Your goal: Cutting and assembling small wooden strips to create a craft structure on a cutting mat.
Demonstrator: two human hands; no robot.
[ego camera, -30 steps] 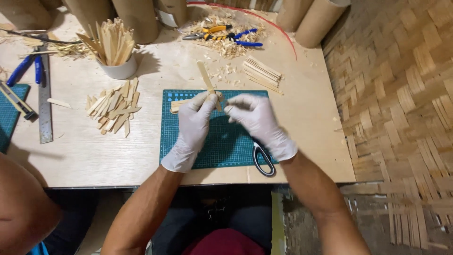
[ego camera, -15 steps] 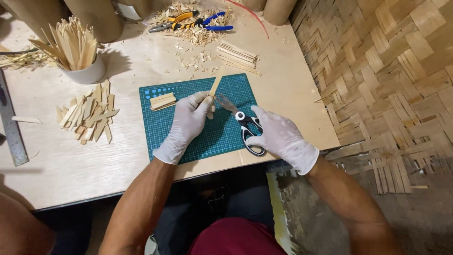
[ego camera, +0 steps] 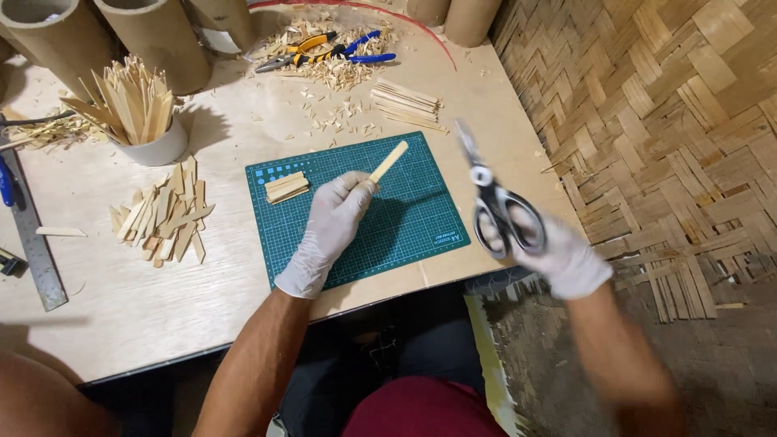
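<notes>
My left hand (ego camera: 336, 217), in a white glove, grips a flat bamboo stick (ego camera: 389, 161) over the green cutting mat (ego camera: 405, 226); the stick points up and to the right. My right hand (ego camera: 554, 255), also gloved and blurred by motion, holds black-and-grey scissors (ego camera: 495, 202) by the handles, blades pointing up, off the table's right edge and apart from the stick. A small stack of short bamboo pieces (ego camera: 286, 187) lies on the mat left of my left hand.
A white cup of bamboo strips (ego camera: 137, 109) stands at the left, a loose pile of cut strips (ego camera: 166, 214) below it. Pliers (ego camera: 324, 48) lie among shavings at the back, thin sticks (ego camera: 406, 103) beside them. Bamboo tubes (ego camera: 154, 36), a steel ruler (ego camera: 32, 243), woven wall (ego camera: 664, 121).
My right hand lifted the scissors from near the stick on the mat and swung them right, off the table's edge. My left hand stays on the stick over the mat.
</notes>
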